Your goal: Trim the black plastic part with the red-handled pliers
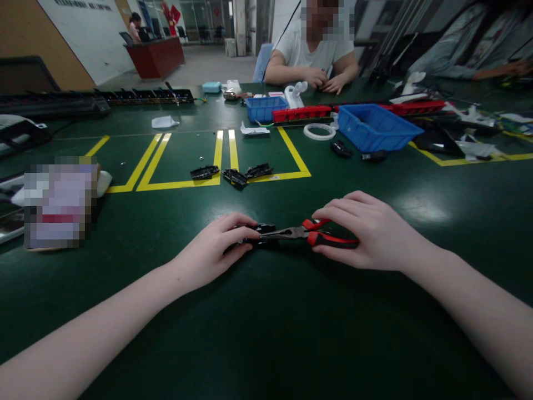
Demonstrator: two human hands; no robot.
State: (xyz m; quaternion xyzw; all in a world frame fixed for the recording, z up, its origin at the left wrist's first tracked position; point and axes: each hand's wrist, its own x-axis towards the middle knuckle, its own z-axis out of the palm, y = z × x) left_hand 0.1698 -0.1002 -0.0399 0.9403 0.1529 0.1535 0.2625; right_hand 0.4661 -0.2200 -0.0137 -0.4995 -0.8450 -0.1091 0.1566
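Note:
My left hand [222,240] is closed around a small black plastic part [265,228], partly hidden by the fingers, low over the green table. In my right hand [366,230] are long-nose pliers [297,232] with red and black handles. Their jaws point left and reach the black part by my left fingertips; whether they pinch it is too small to tell. Beyond my hands lie similar black parts: one piece [205,173] on the left, another piece [235,178] in the middle and a third piece [259,170] beside it, on and near yellow tape lines.
A large blue bin [377,130], a smaller blue bin [266,109] and a roll of white tape [319,131] stand farther back. Two black parts lie before the large bin. At left is a blurred-out package [62,205]. A person [314,61] sits opposite.

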